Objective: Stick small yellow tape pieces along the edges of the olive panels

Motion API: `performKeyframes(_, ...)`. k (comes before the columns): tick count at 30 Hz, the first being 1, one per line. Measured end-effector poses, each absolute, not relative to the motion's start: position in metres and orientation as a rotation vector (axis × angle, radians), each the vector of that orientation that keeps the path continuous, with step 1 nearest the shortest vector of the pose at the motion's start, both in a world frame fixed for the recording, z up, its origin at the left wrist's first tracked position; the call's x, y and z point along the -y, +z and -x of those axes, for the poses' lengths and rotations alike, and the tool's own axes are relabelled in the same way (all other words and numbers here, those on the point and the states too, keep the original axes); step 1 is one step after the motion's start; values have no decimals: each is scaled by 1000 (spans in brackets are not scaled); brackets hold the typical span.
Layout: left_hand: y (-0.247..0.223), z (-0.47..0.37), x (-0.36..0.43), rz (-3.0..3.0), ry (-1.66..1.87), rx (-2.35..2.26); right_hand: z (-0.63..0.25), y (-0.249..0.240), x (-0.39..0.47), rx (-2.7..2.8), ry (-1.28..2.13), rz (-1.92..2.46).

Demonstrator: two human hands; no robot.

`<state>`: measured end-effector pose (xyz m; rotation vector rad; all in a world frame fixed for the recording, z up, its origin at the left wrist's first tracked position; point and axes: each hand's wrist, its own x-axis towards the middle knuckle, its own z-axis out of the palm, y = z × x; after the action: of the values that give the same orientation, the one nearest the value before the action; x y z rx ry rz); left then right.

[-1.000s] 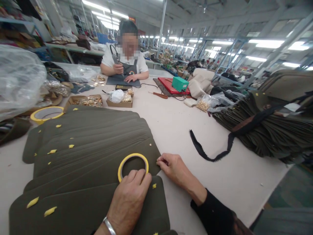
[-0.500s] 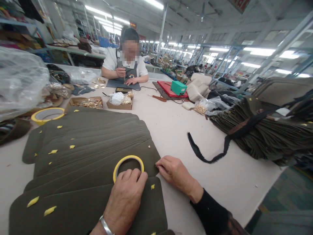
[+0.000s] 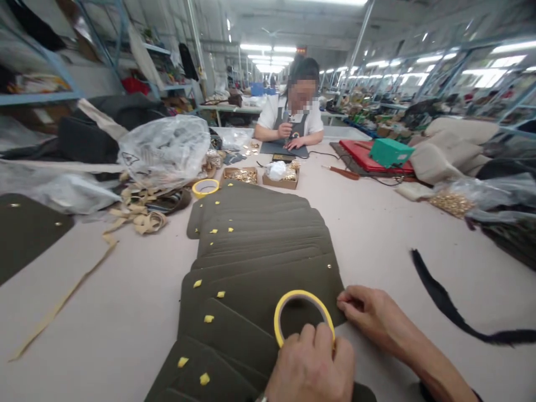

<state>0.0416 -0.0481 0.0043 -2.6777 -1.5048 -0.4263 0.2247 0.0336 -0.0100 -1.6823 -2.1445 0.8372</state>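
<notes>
A roll of yellow tape (image 3: pixel 298 293) stands out from under the fingers of my left hand (image 3: pixel 312 365), which is closed on its near edge. It is over a fanned stack of dark olive-green panels (image 3: pixel 268 279). Small yellow tape pieces (image 3: pixel 209 319) dot the left side of the panels. On the right side of one panel shows a small metal stud (image 3: pixel 329 267). My right hand (image 3: pixel 374 318) pinches the right edge of that panel, thumb and forefinger together. Its other fingers are curled.
Beyond the stack are boxes of gold-coloured metal parts (image 3: pixel 240 176) and another tape roll (image 3: pixel 205 187). A co-worker (image 3: pixel 288 123) sits across the table. A black strip (image 3: pixel 444 307) lies at right, a beige strap (image 3: pixel 67 304) at left. A green box (image 3: pixel 391 152) rests on a red item.
My view has turned left, so the stack and both hands appear farther right. The tape roll stays in my left hand, and my right hand stays pinched at the panel's edge.
</notes>
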Motion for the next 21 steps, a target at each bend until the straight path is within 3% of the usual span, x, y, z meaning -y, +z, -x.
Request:
performKeyframes(4,12,-25,31,2789,-561,1468,-221,6,-24,2160,1010,1626)
performKeyframes(10,14,-7,9,2837,-1093,1372,-217,22,-12,1828,903,1391)
performKeyframes(15,13,-6,11,2730,-1141,1410,-199,30,3,1975,732,1021)
performKeyframes(21,15,-9,13,2768,-1110,1401,-191,25,4,2101,448,918)
